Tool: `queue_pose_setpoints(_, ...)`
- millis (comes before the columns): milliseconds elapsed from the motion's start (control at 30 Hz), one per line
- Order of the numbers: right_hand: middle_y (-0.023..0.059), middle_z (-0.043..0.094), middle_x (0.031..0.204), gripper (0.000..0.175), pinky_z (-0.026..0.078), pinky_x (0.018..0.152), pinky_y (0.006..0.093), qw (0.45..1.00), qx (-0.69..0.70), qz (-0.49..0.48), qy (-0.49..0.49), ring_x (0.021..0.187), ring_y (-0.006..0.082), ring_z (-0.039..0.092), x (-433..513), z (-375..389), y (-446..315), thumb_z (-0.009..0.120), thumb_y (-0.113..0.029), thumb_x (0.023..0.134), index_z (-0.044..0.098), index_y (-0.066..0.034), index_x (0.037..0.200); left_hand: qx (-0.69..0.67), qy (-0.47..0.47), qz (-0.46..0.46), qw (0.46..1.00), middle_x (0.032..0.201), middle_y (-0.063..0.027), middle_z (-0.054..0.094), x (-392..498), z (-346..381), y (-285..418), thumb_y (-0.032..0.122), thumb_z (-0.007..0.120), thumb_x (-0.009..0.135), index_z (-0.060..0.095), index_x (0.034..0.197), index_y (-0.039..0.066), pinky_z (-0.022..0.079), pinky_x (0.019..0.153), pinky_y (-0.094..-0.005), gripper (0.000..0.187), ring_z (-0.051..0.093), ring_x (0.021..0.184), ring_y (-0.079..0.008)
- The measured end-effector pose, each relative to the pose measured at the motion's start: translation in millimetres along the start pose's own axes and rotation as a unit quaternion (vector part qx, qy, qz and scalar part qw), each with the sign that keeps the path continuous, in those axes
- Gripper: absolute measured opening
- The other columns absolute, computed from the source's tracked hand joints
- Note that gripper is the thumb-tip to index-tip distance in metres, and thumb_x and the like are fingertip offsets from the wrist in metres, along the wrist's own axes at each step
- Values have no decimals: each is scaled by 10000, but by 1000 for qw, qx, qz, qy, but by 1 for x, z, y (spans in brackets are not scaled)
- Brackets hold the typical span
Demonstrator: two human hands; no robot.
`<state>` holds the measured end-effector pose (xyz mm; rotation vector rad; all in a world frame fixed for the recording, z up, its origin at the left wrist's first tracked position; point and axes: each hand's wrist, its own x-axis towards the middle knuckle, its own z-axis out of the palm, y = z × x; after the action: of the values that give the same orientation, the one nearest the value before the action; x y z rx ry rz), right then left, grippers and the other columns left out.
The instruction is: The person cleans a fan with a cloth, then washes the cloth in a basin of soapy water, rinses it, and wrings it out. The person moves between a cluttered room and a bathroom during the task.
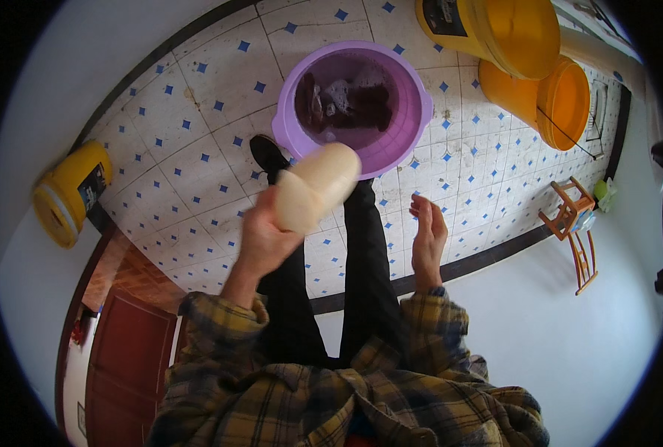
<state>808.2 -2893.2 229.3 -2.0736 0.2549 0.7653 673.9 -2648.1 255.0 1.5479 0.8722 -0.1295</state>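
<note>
My left hand grips a pale cream, rounded object, blurred, perhaps a plastic container; what it is exactly I cannot tell. It is held over the near rim of a purple plastic basin on the tiled floor. Dark wet cloth lies in the basin in water with some suds. To the right of my legs, below the basin in the view, my right hand hangs with nothing in it, its fingers apart from the basin.
Two large yellow buckets stand at the upper right. Another yellow bucket is by the left wall. A small wooden chair stands at the right wall, and a dark red door at the lower left.
</note>
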Motion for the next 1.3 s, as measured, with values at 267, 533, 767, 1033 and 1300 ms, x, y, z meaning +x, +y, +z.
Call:
queue_pose_setpoints(267,195,623,1109,486,516,776,359,945,-315,-88,22,892,283,646,173,29,98,689,-247,821,543,25,1196,-174,234,-13,956,1244,-115,549,126,-101,-70,55,733,778,439,1321,-7,399,1035,-313,621,512,1179,-194)
queue_pose_setpoints(533,284,517,1271,847,374,1034,443,917,-391,-59,-56,1202,425,484,313,45,91,713,-350,737,326,20,1392,-203,274,-103,934,1278,-79,533,253,-161,-191,114,771,749,491,1292,36,316,1040,-322,616,476,1189,-202)
queue_pose_setpoints(767,219,592,1159,616,453,936,402,881,-457,-28,-120,1072,324,577,336,52,91,720,-252,755,472,0,1260,-207,301,-62,929,1250,-76,537,239,-185,-270,192,803,749,485,1262,14,348,1012,-298,629,477,1175,-177)
queue_pose_setpoints(1033,231,623,1132,601,457,933,410,866,-493,8,-87,1081,374,590,320,65,65,730,-339,753,510,-5,1201,-36,101,-232,967,1280,-167,549,177,-37,-285,408,578,911,450,1340,-15,382,1010,-332,616,522,1169,-242)
queue_pose_setpoints(1300,170,683,992,482,500,829,372,886,-449,-28,-110,944,300,653,309,52,70,703,-407,773,628,-19,1050,-45,147,-228,962,1017,-176,634,180,19,-230,577,651,797,588,1073,-55,476,796,-333,693,608,925,-232)
